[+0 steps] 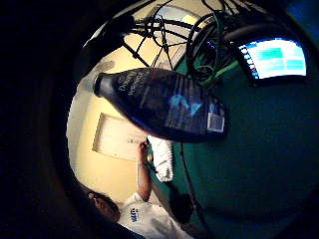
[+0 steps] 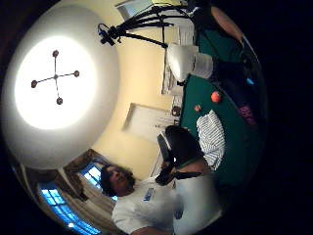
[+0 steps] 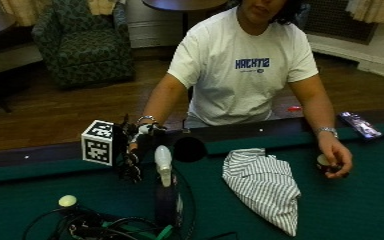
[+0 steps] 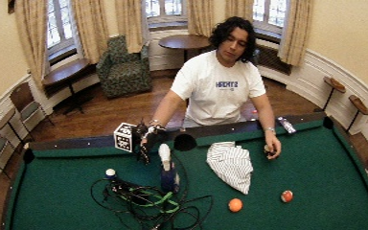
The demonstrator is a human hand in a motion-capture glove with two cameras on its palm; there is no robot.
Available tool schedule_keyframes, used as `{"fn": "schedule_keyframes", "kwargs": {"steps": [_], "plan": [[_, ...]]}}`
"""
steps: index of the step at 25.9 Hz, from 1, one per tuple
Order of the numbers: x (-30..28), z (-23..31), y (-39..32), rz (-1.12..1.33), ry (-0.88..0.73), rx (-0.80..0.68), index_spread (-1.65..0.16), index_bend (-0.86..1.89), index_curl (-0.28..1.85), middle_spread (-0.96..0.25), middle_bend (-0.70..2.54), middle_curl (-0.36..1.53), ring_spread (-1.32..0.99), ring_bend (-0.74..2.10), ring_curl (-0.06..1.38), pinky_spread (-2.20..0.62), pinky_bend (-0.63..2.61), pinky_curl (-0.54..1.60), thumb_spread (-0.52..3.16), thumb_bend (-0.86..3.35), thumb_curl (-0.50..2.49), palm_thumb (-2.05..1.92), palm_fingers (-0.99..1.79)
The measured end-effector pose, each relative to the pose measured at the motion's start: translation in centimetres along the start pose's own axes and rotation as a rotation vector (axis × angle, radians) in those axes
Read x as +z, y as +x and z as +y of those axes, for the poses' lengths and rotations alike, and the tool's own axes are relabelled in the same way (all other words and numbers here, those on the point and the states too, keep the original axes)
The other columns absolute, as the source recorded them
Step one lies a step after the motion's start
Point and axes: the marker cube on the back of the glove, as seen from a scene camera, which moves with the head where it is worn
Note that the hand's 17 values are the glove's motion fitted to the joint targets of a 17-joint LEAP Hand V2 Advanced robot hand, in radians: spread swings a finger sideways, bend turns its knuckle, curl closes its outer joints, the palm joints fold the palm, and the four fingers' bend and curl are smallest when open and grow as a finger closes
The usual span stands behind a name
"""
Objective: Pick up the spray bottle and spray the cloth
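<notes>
A dark blue spray bottle (image 3: 166,197) with a white spray head (image 3: 163,167) stands upright on the green felt. My gloved right hand (image 3: 133,152) hovers just to its left by the near rail, fingers hanging down relaxed and apart from the bottle. In the little finger side palm view the bottle (image 1: 164,102) looms large and close. A striped cloth (image 3: 265,185) lies crumpled on the felt to the right of the bottle, also visible as the cloth (image 2: 212,137) in the thumb side palm view. The bare left hand (image 3: 335,159) rests on the felt beyond the cloth, around a small round thing.
A tangle of cables (image 3: 105,225) and a white ball (image 3: 67,200) lie in front of the bottle. The corner of a lit tablet (image 1: 274,59) shows nearby. An orange ball (image 4: 235,204) and a red ball (image 4: 286,196) sit farther out. A side pocket (image 3: 190,149) opens in the rail.
</notes>
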Motion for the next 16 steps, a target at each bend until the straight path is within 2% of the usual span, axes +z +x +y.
{"fn": "schedule_keyframes", "kwargs": {"steps": [16], "plan": [[3.1, -3.5, -0.1, -0.027, -0.036, 0.035, -0.38, 0.25, 0.41, -0.18, 0.32, 0.44, -0.15, 0.41, 0.36, 0.13, 0.10, 0.32, 1.01, -0.02, 0.49, 0.73, 0.72]]}}
